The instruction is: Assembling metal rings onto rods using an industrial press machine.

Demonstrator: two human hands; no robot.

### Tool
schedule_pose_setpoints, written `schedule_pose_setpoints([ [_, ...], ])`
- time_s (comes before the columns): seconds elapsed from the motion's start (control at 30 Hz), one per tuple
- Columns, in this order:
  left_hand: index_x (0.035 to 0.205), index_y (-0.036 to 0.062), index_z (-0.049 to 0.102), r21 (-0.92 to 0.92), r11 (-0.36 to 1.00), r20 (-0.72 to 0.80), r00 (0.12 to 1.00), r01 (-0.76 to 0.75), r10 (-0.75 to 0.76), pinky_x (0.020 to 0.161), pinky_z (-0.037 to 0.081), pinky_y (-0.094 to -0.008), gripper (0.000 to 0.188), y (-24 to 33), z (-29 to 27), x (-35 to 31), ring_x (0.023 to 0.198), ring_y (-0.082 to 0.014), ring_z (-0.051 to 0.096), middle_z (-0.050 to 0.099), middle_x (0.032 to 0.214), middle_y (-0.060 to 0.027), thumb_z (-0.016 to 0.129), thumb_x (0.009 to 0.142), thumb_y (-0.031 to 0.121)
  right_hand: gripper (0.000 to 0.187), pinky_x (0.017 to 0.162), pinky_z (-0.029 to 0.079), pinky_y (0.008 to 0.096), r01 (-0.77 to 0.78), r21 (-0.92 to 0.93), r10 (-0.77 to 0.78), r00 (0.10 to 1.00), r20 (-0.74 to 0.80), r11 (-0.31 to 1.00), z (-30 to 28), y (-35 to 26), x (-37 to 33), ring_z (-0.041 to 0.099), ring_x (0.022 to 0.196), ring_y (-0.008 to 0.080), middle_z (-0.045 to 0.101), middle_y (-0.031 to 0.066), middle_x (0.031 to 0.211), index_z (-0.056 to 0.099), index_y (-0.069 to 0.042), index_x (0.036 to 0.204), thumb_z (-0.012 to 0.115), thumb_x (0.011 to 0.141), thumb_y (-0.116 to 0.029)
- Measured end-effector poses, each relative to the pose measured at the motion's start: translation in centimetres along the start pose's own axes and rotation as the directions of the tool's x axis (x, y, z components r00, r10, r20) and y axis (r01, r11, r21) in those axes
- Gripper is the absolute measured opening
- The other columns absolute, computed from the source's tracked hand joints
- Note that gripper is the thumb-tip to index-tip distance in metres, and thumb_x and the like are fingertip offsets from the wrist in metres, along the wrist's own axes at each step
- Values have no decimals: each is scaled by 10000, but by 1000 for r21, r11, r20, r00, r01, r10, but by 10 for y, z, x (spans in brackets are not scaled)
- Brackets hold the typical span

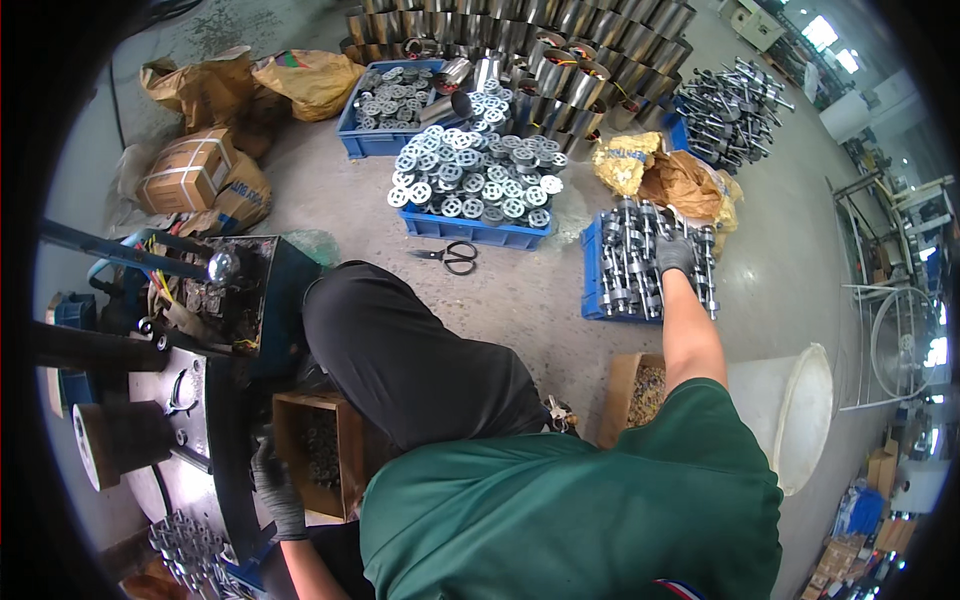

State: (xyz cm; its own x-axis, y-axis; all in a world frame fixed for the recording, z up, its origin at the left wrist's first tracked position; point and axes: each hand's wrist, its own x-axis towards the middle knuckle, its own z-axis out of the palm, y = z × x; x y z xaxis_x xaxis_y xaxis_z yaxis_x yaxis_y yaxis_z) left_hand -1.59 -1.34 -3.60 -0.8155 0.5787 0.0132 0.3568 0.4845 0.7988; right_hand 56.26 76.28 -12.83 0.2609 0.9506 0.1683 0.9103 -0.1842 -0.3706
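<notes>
My right hand (675,254), in a grey glove, is stretched out over a blue crate (592,270). Its fingers curl down onto one of the metal rotors with shafts (630,262) heaped in that crate. At the lower left, my left hand (276,485), also gloved, hangs beside the edge of a dark metal machine (215,430). Close to it is an open wooden box (350,450) holding small dark metal parts. The left fingers point away from me and are too dark to make out, so whether they hold anything does not show.
Slotted metal discs (470,170) overfill a blue crate ahead, with black scissors (452,257) lying before it. Stacked metal cylinders (590,85) stand behind. More rotors (735,110) lie at far right. A box of small parts (625,400) and a white drum (800,420) flank my right arm.
</notes>
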Motion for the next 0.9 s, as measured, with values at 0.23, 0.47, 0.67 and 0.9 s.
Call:
schedule_pose_setpoints([
  [0.23,1396,45,591,178,979,-64,991,-101,114,1072,485,-411,553,63,-9,-18,1264,-313,602,622,1340,-168,662,860,-73,551,910,558,510,180,-428,-151,983,101,886,26,-42,-29,694,1097,420,722,235,1160,700,-112,1267,658,883,-506],
  [0.47,1362,85,617,118,993,-348,935,-25,65,1007,552,-385,482,70,-40,-28,1161,-315,678,665,1274,-184,692,894,-1,502,935,557,508,592,-416,-357,779,516,690,-13,-114,-16,687,1125,434,720,251,1176,729,-83,1224,635,917,-468],
  [0.67,1352,21,591,-419,899,-652,731,-126,-201,966,543,-327,393,61,-77,-37,1056,-157,654,685,1165,-84,662,968,-19,470,957,556,505,866,-248,-560,474,679,433,-26,-277,-9,681,1149,447,719,265,1190,753,-57,1187,616,945,-436],
  [0.9,1068,113,627,-669,546,-709,212,-504,-673,579,505,-262,125,66,-157,-68,668,-125,618,669,846,-18,654,1020,225,426,952,543,500,967,225,-794,-227,563,-117,-21,-530,-226,682,1086,445,712,277,1153,713,-23,1164,691,846,-306],
])
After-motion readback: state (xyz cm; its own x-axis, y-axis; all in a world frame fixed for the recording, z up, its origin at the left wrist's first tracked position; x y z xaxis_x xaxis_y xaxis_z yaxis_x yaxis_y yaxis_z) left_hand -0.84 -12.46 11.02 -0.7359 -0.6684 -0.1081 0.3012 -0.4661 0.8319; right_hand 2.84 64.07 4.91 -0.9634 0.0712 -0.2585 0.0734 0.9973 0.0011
